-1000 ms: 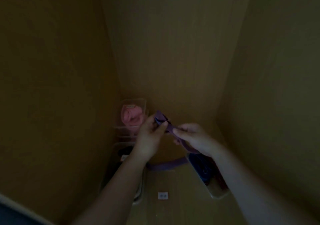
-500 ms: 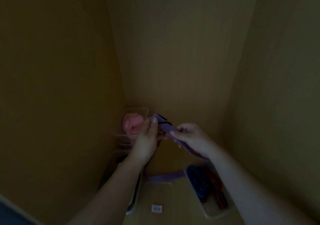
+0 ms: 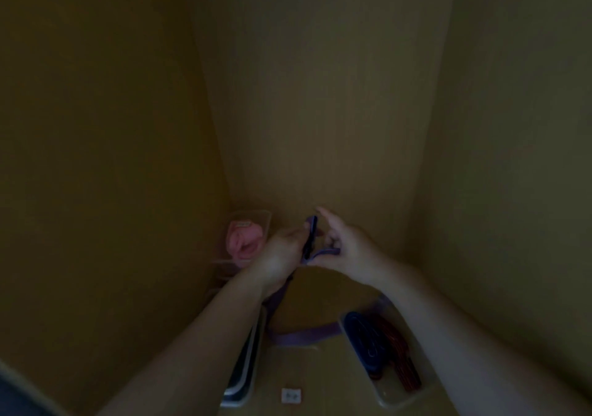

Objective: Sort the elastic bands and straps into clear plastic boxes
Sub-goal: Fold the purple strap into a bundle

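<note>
Purple strap (image 3: pixel 310 239): held in mid-air between both hands, inside a dim wooden cabinet (image 3: pixel 320 95). The folded portion stands roughly upright at the grip.

1. Left hand (image 3: pixel 282 255): fingers and thumb close on the folded portion from its left side, pinching it. Blur hides the exact finger placement.
2. Right hand (image 3: pixel 349 249): touches the same fold from its right side. The index finger is extended upward past the top of the fold. The lower fingers are curled, and a flat run of the strap passes under them.
3. Slack: below the grip, the free length drops behind the left wrist and curves across the cabinet floor (image 3: pixel 320 377) as a loop. It ends near the right-side box.

Items around the grip:

- Far box (image 3: pixel 253 215): clear plastic, just left of and beyond the grip, in the rear left corner. It contains a pink band (image 3: pixel 245 241), rolled or bunched.
- Right-side box (image 3: pixel 394 399): clear plastic, below and to the right of the grip, partly under the right forearm. It contains blue bands (image 3: pixel 365 342) and reddish-brown bands (image 3: pixel 397 345) side by side.
- Left-side box (image 3: pixel 243 371): below the grip, mostly covered by the left forearm. Its contents cannot be determined.
- White tag (image 3: pixel 291 395): small, lying on the floor well below the grip, between the two nearer boxes.
</note>
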Available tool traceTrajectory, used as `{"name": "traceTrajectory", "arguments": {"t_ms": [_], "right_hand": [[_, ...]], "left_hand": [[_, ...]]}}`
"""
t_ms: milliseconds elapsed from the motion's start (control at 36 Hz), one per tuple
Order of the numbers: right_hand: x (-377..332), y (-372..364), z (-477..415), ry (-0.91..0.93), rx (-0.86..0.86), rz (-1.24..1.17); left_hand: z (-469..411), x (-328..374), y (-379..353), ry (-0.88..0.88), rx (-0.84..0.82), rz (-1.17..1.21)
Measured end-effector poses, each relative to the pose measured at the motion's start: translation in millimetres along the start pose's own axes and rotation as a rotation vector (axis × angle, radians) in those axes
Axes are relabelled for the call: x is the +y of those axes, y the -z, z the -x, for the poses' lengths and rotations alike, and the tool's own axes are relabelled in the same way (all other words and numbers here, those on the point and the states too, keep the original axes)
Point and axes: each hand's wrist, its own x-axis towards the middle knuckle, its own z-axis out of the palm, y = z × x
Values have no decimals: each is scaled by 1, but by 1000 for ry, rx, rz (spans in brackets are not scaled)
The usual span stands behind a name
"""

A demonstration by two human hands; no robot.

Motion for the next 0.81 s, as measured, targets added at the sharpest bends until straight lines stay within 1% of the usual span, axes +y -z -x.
{"name": "traceTrajectory", "arguments": {"t_ms": [83,139,194,306,389,444,500,556,667,750,806], "right_hand": [[0,4,0,22,8,44],[-2,7,0,33,43,79],[-5,8,0,77,88,137],[-6,8,0,137,204,240],[-5,6,0,166,362,218],[-5,4,0,176,415,223],[-3,2,1,182,399,238],[-4,3,2,153,342,243],[-2,3,0,93,165,288],[2,-1,-4,-31,31,229],[3,-6,-8,-72,-53,109]], "left_hand": [[-1,0,-1,12,0,-73],[0,-1,0,30,4,-114],[1,-1,1,7,-28,-136],[6,-1,1,-19,-24,8],[6,-6,3,-13,-30,192],[9,-8,2,13,-46,327],[12,-10,1,-12,-27,374],[13,-11,4,-60,-6,325],[12,-15,16,-125,25,208],[10,-18,23,-173,32,120],[9,-19,27,-195,-7,51]]}}
